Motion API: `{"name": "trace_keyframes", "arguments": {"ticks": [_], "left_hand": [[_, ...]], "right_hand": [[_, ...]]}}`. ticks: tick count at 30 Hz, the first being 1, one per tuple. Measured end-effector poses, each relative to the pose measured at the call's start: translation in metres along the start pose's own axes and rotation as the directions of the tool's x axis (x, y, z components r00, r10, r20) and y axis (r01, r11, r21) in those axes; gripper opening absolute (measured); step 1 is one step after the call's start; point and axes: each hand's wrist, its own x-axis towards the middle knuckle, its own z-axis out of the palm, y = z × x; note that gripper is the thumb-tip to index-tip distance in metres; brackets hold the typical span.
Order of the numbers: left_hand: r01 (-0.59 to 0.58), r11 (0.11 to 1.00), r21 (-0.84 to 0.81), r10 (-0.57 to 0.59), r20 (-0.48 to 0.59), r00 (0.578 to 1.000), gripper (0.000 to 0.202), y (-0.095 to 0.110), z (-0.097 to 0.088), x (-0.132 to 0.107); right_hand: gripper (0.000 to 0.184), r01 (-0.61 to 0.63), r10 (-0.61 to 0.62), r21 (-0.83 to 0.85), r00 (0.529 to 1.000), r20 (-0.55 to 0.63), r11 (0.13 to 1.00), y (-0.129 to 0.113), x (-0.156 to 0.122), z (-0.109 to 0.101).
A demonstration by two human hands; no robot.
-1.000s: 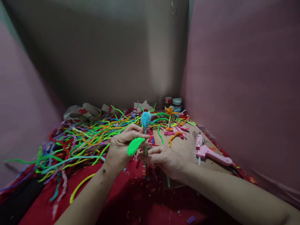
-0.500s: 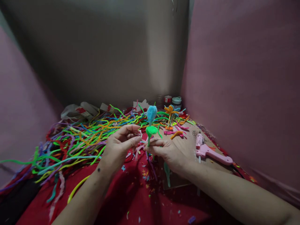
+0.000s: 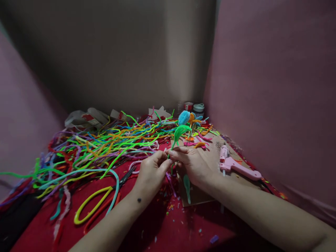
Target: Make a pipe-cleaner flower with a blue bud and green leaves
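A pipe-cleaner flower with a blue bud (image 3: 184,118) and a bright green leaf (image 3: 180,132) is held upright, tilted to the right, above the red cloth. My right hand (image 3: 193,164) pinches its green stem just under the leaf. My left hand (image 3: 153,171) meets it there, thumb and finger closed at the stem; the exact grip is partly hidden. Scissors with a yellow handle loop (image 3: 91,206) lie left of my left hand, dark blades pointing away. Below my right hand, a mint-green leaf shape (image 3: 187,189) rests on the cardboard (image 3: 201,197).
Loose pipe cleaners (image 3: 105,143) in many colours heap across the left and back. A pink glue gun (image 3: 243,168) lies on the cardboard at right. Behind stand an orange pipe-cleaner flower (image 3: 192,119) and a lidded jar (image 3: 198,107). Scraps dot the red cloth (image 3: 157,227).
My left hand has moved right to meet my right hand at the stem. The flower has tipped rightward, its leaf now seen side-on. The scissors have come into fuller view.
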Motion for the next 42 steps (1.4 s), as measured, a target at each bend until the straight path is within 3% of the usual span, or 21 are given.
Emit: {"name": "trace_keyframes", "arguments": {"ticks": [4, 7, 11, 14, 17, 20, 23, 27, 32, 37, 39, 42], "left_hand": [[-0.198, 0.885, 0.421, 0.247, -0.064, 0.967, 0.017, -0.007, 0.004, -0.006], [-0.250, 0.843, 0.476, 0.300, -0.031, 0.953, 0.021, -0.013, 0.002, -0.007], [-0.158, 0.969, 0.192, 0.168, -0.037, 0.985, 0.018, -0.013, -0.006, -0.001], [0.003, 0.990, -0.141, 0.007, 0.067, 0.998, 0.020, -0.006, -0.012, 0.003], [0.151, 0.911, -0.385, -0.067, 0.221, 0.973, 0.024, -0.001, -0.016, 0.006], [0.264, 0.792, -0.551, -0.104, 0.306, 0.947, 0.020, -0.001, -0.016, 0.005], [0.374, 0.663, -0.649, -0.118, 0.402, 0.908, 0.019, -0.003, -0.015, 0.003], [0.411, 0.575, -0.708, -0.040, 0.477, 0.878, 0.019, -0.003, -0.016, 0.002], [0.433, 0.515, -0.740, 0.016, 0.513, 0.858, 0.019, -0.005, -0.019, 0.002], [0.436, 0.548, -0.714, -0.002, 0.520, 0.854, 0.018, -0.005, -0.020, 0.001], [0.414, 0.616, -0.670, -0.039, 0.500, 0.865, 0.019, -0.002, -0.020, 0.002], [0.302, 0.783, -0.544, -0.085, 0.386, 0.918, 0.022, 0.004, -0.019, 0.002]], "right_hand": [[0.014, 0.001, -0.004, -0.058, 0.999, -0.044, 0.998, -0.012, -0.008, 0.005], [0.020, 0.027, -0.033, -0.191, 0.999, -0.024, 0.981, -0.020, -0.011, 0.008], [0.020, 0.091, -0.087, -0.211, 0.996, 0.027, 0.973, -0.021, -0.008, 0.010], [0.018, 0.119, -0.114, -0.247, 0.993, 0.034, 0.962, -0.022, -0.007, 0.010], [0.018, 0.161, -0.142, -0.250, 0.986, 0.091, 0.955, -0.022, -0.007, 0.008], [0.015, 0.192, -0.163, -0.171, 0.972, 0.168, 0.966, -0.014, -0.002, 0.003], [0.013, 0.136, -0.108, -0.117, 0.970, 0.216, 0.984, -0.002, 0.006, -0.005], [0.026, 0.048, -0.051, 0.016, 0.949, 0.310, 0.999, 0.006, 0.011, -0.013], [0.023, 0.028, -0.029, 0.009, 0.943, 0.331, 1.000, 0.003, 0.009, -0.012], [0.013, 0.053, -0.063, 0.042, 0.955, 0.290, 0.998, 0.006, 0.012, -0.012], [0.010, 0.062, -0.076, 0.076, 0.975, 0.210, 0.995, 0.009, 0.014, -0.013], [0.013, 0.044, -0.060, 0.114, 0.988, 0.145, 0.993, 0.011, 0.017, -0.014]]}}
